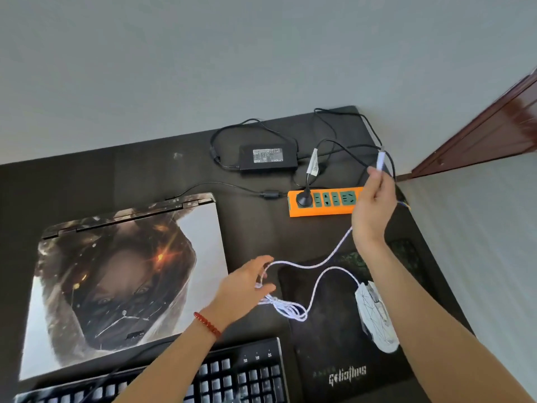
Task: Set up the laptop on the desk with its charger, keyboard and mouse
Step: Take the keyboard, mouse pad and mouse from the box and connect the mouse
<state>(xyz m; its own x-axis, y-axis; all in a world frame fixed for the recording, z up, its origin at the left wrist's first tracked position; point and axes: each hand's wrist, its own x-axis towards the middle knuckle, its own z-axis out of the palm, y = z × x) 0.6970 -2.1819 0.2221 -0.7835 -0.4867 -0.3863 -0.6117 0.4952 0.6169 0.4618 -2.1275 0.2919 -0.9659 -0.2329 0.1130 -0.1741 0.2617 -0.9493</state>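
Note:
A closed laptop [122, 274] with a picture skin lies at the left of the dark desk [145, 170]. A black charger brick [268, 158] sits at the back, its plug in an orange power strip [322, 202] and its cable running to the laptop's rear. A white mouse [374, 315] rests on a black mouse pad [328, 344]. My right hand [373, 205] is raised and pinches the white USB plug [380, 161] of the mouse cable [313, 264]. My left hand [247, 286] holds the cable's bundled loops beside the laptop. A black keyboard [232, 376] lies at the front.
A grey wall rises behind the desk. A dark red wooden door frame [488, 135] stands at the far right, past the desk's right edge. Loose black cables [348, 141] lie over the back right corner.

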